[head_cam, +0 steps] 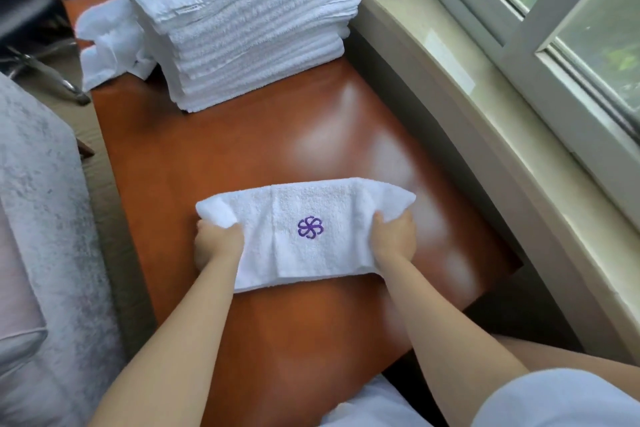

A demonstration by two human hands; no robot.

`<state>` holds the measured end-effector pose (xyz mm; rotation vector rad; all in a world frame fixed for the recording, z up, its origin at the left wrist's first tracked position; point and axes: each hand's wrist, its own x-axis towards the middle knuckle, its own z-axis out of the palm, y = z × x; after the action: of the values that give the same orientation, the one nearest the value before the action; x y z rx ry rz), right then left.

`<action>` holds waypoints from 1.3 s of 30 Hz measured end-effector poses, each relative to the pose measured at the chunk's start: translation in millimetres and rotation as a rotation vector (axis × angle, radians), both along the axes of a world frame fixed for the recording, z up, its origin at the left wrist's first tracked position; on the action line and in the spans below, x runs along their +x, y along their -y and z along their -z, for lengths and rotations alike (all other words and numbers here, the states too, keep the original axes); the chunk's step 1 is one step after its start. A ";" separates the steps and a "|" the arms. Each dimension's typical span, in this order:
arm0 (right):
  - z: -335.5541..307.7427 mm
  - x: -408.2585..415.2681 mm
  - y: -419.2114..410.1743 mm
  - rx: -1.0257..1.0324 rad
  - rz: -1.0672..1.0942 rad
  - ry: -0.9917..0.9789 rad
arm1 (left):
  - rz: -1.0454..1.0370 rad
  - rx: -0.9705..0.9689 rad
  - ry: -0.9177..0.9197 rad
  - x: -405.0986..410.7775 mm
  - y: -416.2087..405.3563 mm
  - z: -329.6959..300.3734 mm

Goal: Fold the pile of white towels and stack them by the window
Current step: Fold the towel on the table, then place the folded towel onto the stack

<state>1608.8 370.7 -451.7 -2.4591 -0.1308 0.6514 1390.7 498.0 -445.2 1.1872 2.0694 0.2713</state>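
A folded white towel (304, 204) with a purple flower emblem lies on the brown table (242, 149) in front of me. My left hand (216, 241) grips its left end and my right hand (394, 236) grips its right end, fingers curled into the cloth. At the far end of the table stands a tall stack of folded white towels (249, 28), close to the window sill. A crumpled unfolded towel (107, 42) lies to the left of the stack.
A pale window sill (467, 87) and window frame (519, 21) run along the right of the table. A grey-covered bed or sofa (45, 218) lies at the left. Metal chair legs (45, 73) stand at the far left.
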 end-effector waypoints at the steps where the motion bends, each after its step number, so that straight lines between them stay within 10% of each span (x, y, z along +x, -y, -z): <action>1: -1.9 -10.5 -0.9 0.060 0.012 -0.065 | -0.012 -0.065 0.087 -5.6 2.3 -3.1; 17: -92.8 -236.2 39.9 0.627 0.180 -0.711 | 0.065 -0.327 1.030 -182.9 51.5 -89.1; 39: -165.3 -330.5 -155.9 0.930 0.007 -0.721 | 0.062 0.143 1.277 -264.7 -122.3 -174.7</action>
<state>1278.3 526.6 -286.4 -1.2566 -0.1031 1.1170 1126.0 620.3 -270.5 0.7753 0.8930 0.8818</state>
